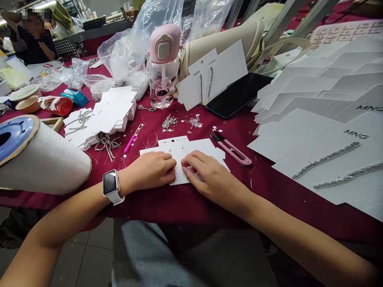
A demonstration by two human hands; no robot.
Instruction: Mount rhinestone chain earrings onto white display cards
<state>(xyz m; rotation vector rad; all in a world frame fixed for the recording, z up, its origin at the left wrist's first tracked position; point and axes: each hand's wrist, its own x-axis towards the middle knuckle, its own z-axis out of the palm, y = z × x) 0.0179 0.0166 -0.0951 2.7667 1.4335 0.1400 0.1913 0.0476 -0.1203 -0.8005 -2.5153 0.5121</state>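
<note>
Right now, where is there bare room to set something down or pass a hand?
Bare maroon tablecloth lies between the pink thread snips and the white MNG cards, and runs in a strip in front of the left hand and right hand. Crowded behind them: the pink-capped bottle, card stack and loose chain.

left hand [146, 171] and right hand [211, 175] rest palm-down, fingers [188, 162] nearly touching.
</note>
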